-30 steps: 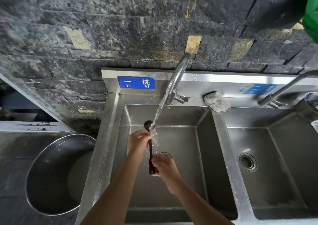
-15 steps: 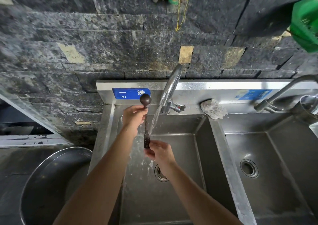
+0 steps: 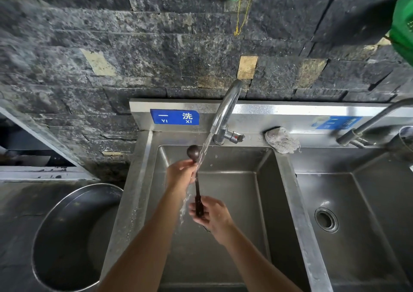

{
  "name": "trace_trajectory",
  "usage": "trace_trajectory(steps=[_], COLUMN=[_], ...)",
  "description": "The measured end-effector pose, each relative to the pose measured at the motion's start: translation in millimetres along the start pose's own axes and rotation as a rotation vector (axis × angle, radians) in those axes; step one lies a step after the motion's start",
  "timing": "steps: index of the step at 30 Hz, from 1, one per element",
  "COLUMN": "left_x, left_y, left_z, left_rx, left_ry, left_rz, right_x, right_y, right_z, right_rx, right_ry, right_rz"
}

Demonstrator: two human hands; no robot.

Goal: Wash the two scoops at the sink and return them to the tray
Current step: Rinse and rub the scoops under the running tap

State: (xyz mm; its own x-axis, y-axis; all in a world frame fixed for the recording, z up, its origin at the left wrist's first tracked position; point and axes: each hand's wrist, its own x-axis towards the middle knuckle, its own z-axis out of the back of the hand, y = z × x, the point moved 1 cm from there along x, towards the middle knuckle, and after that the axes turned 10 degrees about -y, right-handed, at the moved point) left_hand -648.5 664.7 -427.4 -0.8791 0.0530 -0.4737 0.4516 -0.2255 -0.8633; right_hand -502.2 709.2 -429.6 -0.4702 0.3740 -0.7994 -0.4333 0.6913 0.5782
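A dark long-handled scoop [image 3: 196, 186] stands nearly upright over the left steel sink basin [image 3: 237, 202], its round bowl at the top. My left hand [image 3: 181, 172] grips the upper handle just under the bowl. My right hand [image 3: 209, 213] holds the handle's lower end. Water from the curved tap [image 3: 225, 111] streams down along the scoop and over both hands. Only one scoop is in view; no tray shows.
A second basin [image 3: 357, 213] with its own tap [image 3: 366, 124] lies to the right. A grey cloth [image 3: 282, 140] sits on the ledge between them. A large steel bowl [image 3: 73, 236] stands left of the sink. Gloves hang on the stone wall.
The scoop and both hands rose toward the tap half a second ago, then came back down a little. The stream now runs along the handle instead of into the bowl.
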Motion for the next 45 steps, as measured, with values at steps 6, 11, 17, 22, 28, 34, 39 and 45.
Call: trace_trajectory(steps=[6, 11, 17, 22, 28, 34, 39, 45], left_x=[-26, -44, -49, -51, -55, -57, -55, -63], left_y=[55, 80, 88, 80, 79, 75, 61, 75], left_z=[17, 29, 36, 34, 24, 22, 27, 32], left_rx=[0.065, 0.064, 0.053, 0.038, -0.01, -0.094, -0.094, -0.033], left_ry=[-0.046, -0.046, -0.066, -0.027, 0.025, 0.054, 0.057, 0.036], left_rz=[0.107, 0.148, 0.202, 0.245, 0.322, 0.37, 0.327, 0.355], right_x=[-12, -15, -24, -29, -33, -39, -44, -48], right_y=[-40, -63, -64, -55, -56, -55, -46, -60], right_z=[21, 34, 36, 32, 32, 26, 18, 21], right_rx=[0.045, 0.022, 0.02, -0.248, -0.402, -0.432, -0.412, -0.407], right_ry=[0.145, 0.224, 0.223, 0.056, -0.04, -0.093, -0.083, -0.058], right_rz=[-0.195, -0.276, -0.267, 0.059, 0.257, 0.284, 0.351, 0.331])
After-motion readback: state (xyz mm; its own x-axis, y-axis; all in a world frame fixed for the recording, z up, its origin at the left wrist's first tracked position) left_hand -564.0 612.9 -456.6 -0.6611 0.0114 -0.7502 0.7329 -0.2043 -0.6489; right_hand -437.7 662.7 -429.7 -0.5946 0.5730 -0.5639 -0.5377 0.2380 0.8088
